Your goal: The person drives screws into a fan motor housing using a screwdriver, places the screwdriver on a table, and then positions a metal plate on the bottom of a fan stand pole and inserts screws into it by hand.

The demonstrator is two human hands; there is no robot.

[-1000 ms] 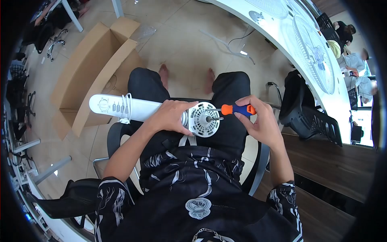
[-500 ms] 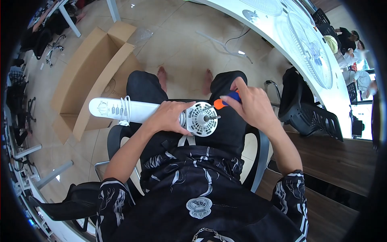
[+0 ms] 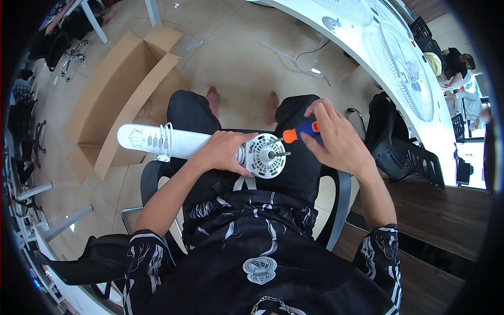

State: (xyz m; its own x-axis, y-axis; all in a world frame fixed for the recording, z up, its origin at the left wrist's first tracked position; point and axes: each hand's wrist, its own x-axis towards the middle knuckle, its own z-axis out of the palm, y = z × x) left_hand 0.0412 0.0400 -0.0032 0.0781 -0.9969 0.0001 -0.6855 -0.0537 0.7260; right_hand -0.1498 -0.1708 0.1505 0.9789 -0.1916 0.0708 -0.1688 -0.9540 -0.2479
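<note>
Across my lap lies a white fan body, its long column pointing left, with buttons on it and a white cord wound around it. At its right end is the round slotted motor housing, with a metal shaft sticking out of the middle. My left hand is wrapped around the neck beside the housing. My right hand grips a blue and orange screwdriver by its handle. The screwdriver's shank points left to the upper edge of the housing; whether its tip sits on a screw I cannot make out.
An open cardboard box stands on the floor at the left. At the upper right, a white curved table carries fan grilles. A black chair is at the right, and other people are farther off.
My right hand's fingers have loosened and shifted on the handle, showing more of the screwdriver. The left hand keeps its hold on the fan body. The view has moved slightly.
</note>
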